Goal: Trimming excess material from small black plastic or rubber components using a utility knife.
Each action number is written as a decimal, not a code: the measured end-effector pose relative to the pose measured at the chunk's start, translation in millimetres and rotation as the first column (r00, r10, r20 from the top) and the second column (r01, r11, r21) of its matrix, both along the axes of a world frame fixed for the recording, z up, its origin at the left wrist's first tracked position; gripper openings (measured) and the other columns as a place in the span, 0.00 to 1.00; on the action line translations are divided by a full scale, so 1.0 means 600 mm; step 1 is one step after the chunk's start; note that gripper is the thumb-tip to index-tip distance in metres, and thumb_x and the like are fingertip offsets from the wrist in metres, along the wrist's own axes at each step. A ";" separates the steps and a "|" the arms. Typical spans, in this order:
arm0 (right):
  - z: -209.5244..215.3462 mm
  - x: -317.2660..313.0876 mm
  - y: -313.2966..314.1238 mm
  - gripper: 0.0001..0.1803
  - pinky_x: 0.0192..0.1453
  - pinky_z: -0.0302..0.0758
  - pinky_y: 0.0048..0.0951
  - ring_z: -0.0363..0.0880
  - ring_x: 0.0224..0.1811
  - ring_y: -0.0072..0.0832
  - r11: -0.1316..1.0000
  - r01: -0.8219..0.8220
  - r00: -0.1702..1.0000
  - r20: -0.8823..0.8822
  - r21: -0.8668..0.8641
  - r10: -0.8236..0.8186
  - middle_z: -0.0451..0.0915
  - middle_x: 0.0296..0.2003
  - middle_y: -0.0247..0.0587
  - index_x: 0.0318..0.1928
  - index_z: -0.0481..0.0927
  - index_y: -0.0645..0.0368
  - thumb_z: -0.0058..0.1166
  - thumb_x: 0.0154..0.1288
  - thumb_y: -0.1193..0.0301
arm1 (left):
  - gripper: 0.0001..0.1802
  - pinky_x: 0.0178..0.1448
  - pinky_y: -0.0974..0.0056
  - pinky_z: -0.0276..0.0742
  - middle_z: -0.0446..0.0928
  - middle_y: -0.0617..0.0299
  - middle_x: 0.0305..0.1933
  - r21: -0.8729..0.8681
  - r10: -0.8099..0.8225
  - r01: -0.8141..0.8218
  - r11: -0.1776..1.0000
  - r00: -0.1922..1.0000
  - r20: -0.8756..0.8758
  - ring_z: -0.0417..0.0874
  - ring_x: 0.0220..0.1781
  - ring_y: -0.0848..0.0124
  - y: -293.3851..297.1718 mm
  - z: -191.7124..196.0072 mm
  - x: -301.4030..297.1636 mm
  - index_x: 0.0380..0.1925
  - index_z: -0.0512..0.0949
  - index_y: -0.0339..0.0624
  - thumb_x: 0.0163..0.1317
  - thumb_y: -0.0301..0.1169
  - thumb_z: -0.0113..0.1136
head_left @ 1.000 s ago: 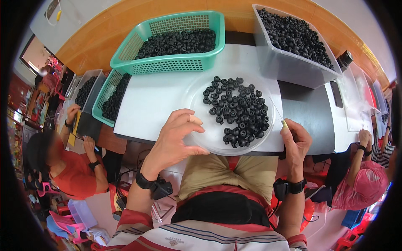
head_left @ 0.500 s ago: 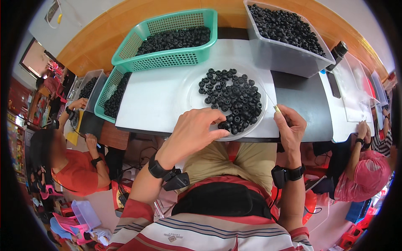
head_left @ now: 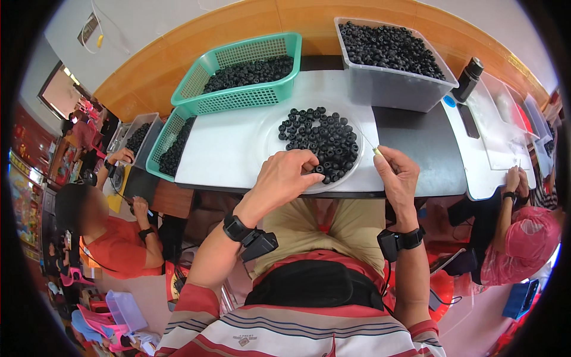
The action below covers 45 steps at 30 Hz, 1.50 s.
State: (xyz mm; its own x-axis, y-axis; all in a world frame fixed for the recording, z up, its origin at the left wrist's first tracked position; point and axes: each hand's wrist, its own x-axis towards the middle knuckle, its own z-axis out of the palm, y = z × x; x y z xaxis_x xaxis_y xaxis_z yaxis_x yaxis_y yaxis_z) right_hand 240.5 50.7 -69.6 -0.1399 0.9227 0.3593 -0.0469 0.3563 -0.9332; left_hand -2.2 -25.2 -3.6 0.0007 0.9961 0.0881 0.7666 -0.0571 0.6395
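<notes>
On the white board in front of me lies a clear round plate (head_left: 267, 140) holding a loose heap of small black ring-shaped parts (head_left: 324, 140). My left hand (head_left: 286, 175) reaches in at the heap's near left edge. Its fingers are curled, with thumb and fingertips around a small black part at the edge. At the plate's right side, my right hand (head_left: 398, 175) pinches a thin needle-like tool (head_left: 377, 151) by its short yellowish handle. The tool's fine shaft points up and left over the plate's rim; its tip is hard to make out.
Two green baskets (head_left: 238, 104) of black parts stand at the far left, and a full clear bin (head_left: 389, 89) at the far right. A black bottle (head_left: 468, 80) and phone (head_left: 468, 122) lie farther right. Co-workers sit on both sides.
The whole view has shifted slightly, with the table sitting lower and the right-hand items more to the left. Both hands keep nearly the same place by the plate, with similar grips.
</notes>
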 end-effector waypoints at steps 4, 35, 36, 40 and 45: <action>-0.006 -0.001 0.003 0.13 0.38 0.70 0.16 0.73 0.33 0.12 1.000 0.006 1.000 -0.008 0.022 -0.006 0.81 0.32 0.27 0.47 0.84 0.66 0.65 0.65 0.72 | 0.15 0.42 0.61 0.79 0.85 0.54 0.35 0.013 0.020 -0.020 1.000 0.999 -0.024 0.86 0.36 0.62 0.001 0.002 0.007 0.40 0.83 0.36 0.54 0.33 0.70; 0.081 -0.085 -0.073 0.17 0.42 0.77 0.18 0.80 0.37 0.16 0.959 -0.280 0.915 -0.313 -0.042 0.254 0.85 0.37 0.37 0.49 0.83 0.68 0.69 0.60 0.75 | 0.13 0.52 0.65 0.86 0.82 0.56 0.43 0.033 -0.057 0.071 0.997 0.368 0.928 0.86 0.46 0.70 -0.039 0.028 0.043 0.46 0.79 0.33 0.61 0.16 0.64; 0.080 -0.085 -0.074 0.17 0.42 0.77 0.18 0.80 0.37 0.17 0.957 -0.286 0.915 -0.309 -0.040 0.260 0.85 0.37 0.37 0.49 0.83 0.68 0.69 0.60 0.75 | 0.12 0.54 0.65 0.86 0.82 0.56 0.44 0.026 -0.053 0.103 0.994 0.267 0.962 0.85 0.46 0.71 -0.040 0.026 0.043 0.47 0.79 0.33 0.63 0.18 0.63; 0.074 -0.084 -0.080 0.17 0.43 0.77 0.19 0.81 0.38 0.17 0.965 -0.259 0.943 -0.225 -0.032 0.245 0.86 0.38 0.38 0.49 0.83 0.66 0.69 0.61 0.74 | 0.10 0.56 0.62 0.87 0.82 0.56 0.44 0.029 -0.044 0.116 0.993 0.123 0.991 0.86 0.47 0.69 -0.041 0.016 0.046 0.47 0.79 0.33 0.66 0.20 0.60; 0.076 -0.072 -0.090 0.16 0.39 0.76 0.21 0.81 0.34 0.19 0.973 -0.175 0.981 -0.055 0.151 0.185 0.85 0.35 0.40 0.48 0.83 0.64 0.68 0.61 0.73 | 0.10 0.55 0.63 0.87 0.82 0.57 0.43 0.006 -0.003 0.084 0.996 -0.034 0.999 0.86 0.45 0.69 -0.038 0.004 0.039 0.48 0.80 0.36 0.67 0.23 0.60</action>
State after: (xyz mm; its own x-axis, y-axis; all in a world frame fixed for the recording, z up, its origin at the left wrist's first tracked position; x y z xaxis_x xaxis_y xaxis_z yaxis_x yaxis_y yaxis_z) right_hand 197.1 -3.6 -23.9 -0.2694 0.8221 0.5016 -0.1845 0.4671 -0.8647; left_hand 21.0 -47.9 -1.5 -0.0038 1.0000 0.0034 -0.6680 -0.0051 0.7441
